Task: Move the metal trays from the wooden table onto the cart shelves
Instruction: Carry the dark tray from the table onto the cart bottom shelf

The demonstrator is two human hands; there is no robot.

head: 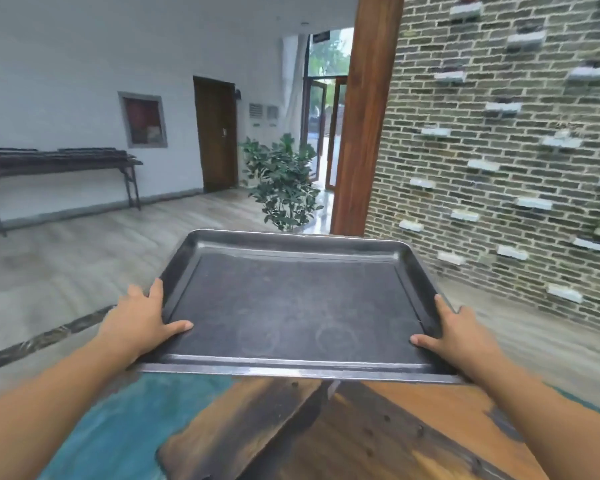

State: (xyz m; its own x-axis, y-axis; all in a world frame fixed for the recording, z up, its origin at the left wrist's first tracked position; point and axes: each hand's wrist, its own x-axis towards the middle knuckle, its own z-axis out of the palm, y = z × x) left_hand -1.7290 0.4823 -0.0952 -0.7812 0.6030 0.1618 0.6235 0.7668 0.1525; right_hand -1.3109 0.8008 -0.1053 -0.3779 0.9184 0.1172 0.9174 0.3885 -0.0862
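Observation:
A large dark metal tray (291, 299) hangs level in front of me, above the near end of the wooden table (343, 434). My left hand (142, 317) grips its left rim, thumb lying on the tray's inner floor. My right hand (458, 330) grips the right rim the same way, thumb pointing inward. The tray is empty, with faint ring marks on its floor. No cart is in view.
The table top is orange-brown wood with dark streaks and a teal resin patch (118, 434) at the left. A potted plant (283, 181) and a wooden pillar (364, 116) stand ahead. A brick wall (499, 150) runs along the right. A dark side table (56, 164) stands far left.

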